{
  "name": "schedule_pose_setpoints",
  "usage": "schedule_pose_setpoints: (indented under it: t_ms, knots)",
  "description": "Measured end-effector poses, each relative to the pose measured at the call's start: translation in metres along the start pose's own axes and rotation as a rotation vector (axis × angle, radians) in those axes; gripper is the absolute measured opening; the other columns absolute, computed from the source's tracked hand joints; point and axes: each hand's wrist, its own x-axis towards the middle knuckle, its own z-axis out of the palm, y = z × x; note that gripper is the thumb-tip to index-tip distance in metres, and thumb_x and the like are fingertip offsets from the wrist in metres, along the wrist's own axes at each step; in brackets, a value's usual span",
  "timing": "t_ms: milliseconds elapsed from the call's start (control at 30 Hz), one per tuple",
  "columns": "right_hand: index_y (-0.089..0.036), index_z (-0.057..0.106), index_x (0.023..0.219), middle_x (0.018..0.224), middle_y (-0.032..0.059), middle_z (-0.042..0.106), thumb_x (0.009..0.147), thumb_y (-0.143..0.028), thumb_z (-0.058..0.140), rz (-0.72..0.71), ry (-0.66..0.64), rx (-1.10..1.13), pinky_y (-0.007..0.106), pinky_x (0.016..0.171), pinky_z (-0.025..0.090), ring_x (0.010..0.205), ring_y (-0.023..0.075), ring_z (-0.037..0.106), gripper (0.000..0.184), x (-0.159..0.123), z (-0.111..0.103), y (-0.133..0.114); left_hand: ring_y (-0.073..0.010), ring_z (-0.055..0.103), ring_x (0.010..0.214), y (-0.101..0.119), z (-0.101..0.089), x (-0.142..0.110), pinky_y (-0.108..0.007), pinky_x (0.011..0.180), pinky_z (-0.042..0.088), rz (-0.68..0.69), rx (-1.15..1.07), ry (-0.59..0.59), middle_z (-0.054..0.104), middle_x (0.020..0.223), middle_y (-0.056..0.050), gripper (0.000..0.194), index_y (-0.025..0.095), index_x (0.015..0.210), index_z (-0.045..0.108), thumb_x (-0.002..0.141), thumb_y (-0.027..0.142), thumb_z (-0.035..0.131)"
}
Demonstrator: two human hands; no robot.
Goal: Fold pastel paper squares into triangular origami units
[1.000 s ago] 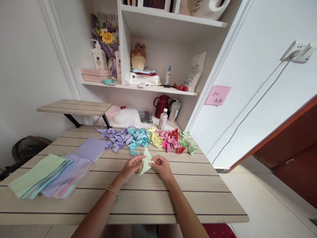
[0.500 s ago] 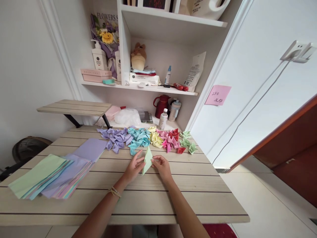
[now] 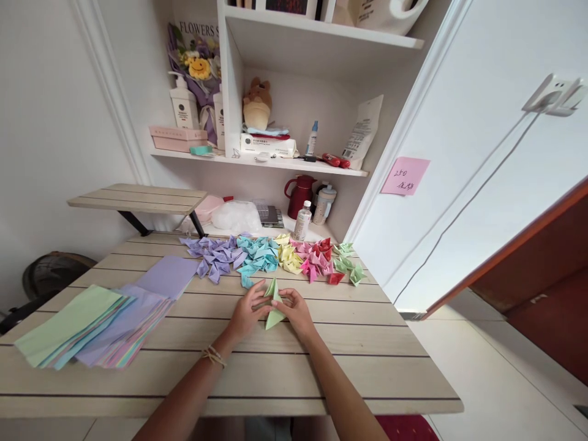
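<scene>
**Left hand (image 3: 247, 313) and right hand (image 3: 297, 312) hold the folded green paper (image 3: 274, 317)**

At the left of the slatted table (image 3: 381, 367), loose coloured sheets (image 3: 68, 318) lie fanned and overlapping. Farther right, the left hand's thumb and fingers are clamped on the near side of the folded green paper, which points away from the person at the table's middle, just before the blue pieces. The right hand's thumb presses on its face, fingers curled at its right edge. Beyond, left to right, lie purple pieces (image 3: 215, 257), blue pieces (image 3: 260, 252), yellow pieces (image 3: 289, 258), pink and red pieces (image 3: 315, 260) and green pieces (image 3: 351, 269).
</scene>
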Motion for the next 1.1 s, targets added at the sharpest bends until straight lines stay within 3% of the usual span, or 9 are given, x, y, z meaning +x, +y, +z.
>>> schedule_pose_setpoints:
  t_ms: [267,433,633,800,933,1033,1100]
  knots:
    - [-0.019,0.053,0.090,0.090,0.0050,0.065,0.060,-0.033,0.074,-0.008,-0.042,0.048,0.026,0.062,0.048,0.070,0.0158,0.062,0.039,0.000,-0.001,-0.001,-0.0266,0.060,0.101,-0.001,-0.002,0.002,-0.037,0.078,0.051,0.031,0.006,-0.025,0.057,0.116,-0.015,0.066,0.021,0.127,0.042,0.066,0.025,0.068]
    - [-0.020,0.052,0.097,0.093,0.0057,0.065,0.069,-0.028,0.062,-0.066,-0.046,-0.038,0.027,0.064,0.049,0.074,0.0168,0.063,0.031,-0.001,-0.001,-0.002,-0.0230,0.062,0.095,0.000,0.000,0.000,-0.030,0.072,0.053,0.065,0.104,0.014,0.060,0.114,-0.013,0.053,0.020,0.125,0.046,0.074,0.025,0.058]
    - [-0.018,0.054,0.100,0.098,0.0043,0.065,0.064,-0.011,0.050,-0.273,-0.037,-0.264,0.032,0.088,0.045,0.095,0.0186,0.060,0.037,-0.005,0.020,-0.003,-0.0214,0.065,0.085,-0.003,0.008,-0.001,-0.030,0.073,0.052,0.214,0.594,0.116,0.068,0.097,-0.009,0.041,0.017,0.117,0.053,0.075,0.020,0.052]
    - [-0.017,0.056,0.104,0.083,0.0027,0.068,0.067,-0.015,0.050,-0.222,0.216,-0.448,0.030,0.072,0.050,0.075,0.0184,0.063,0.038,-0.008,0.032,0.003,-0.0208,0.065,0.087,-0.003,0.017,-0.006,-0.030,0.076,0.050,0.378,0.946,0.087,0.068,0.100,-0.010,0.043,0.020,0.120,0.052,0.079,0.010,0.042]
    - [-0.016,0.064,0.101,0.091,0.0068,0.069,0.068,-0.018,0.049,-0.204,0.333,-0.486,0.032,0.077,0.048,0.082,0.0213,0.063,0.036,-0.007,0.025,0.004,-0.0214,0.065,0.086,-0.003,0.025,-0.010,-0.031,0.074,0.051,0.428,1.001,0.079,0.068,0.101,-0.011,0.045,0.019,0.121,0.052,0.079,0.009,0.040]
    - [-0.017,0.068,0.095,0.095,0.0076,0.069,0.064,-0.015,0.051,-0.207,0.262,-0.414,0.034,0.081,0.047,0.086,0.0228,0.063,0.035,-0.006,0.017,0.003,-0.0219,0.065,0.083,-0.004,0.021,-0.009,-0.032,0.075,0.050,0.372,0.924,0.097,0.069,0.097,-0.010,0.044,0.020,0.117,0.057,0.076,0.010,0.042]
    - [-0.017,0.068,0.095,0.096,0.0077,0.069,0.061,-0.014,0.055,-0.188,0.210,-0.300,0.035,0.081,0.048,0.087,0.0234,0.064,0.036,-0.005,0.013,0.002,-0.0213,0.065,0.084,-0.004,0.013,-0.006,-0.031,0.075,0.050,0.312,0.758,0.075,0.069,0.097,-0.009,0.042,0.019,0.110,0.061,0.074,0.010,0.043]
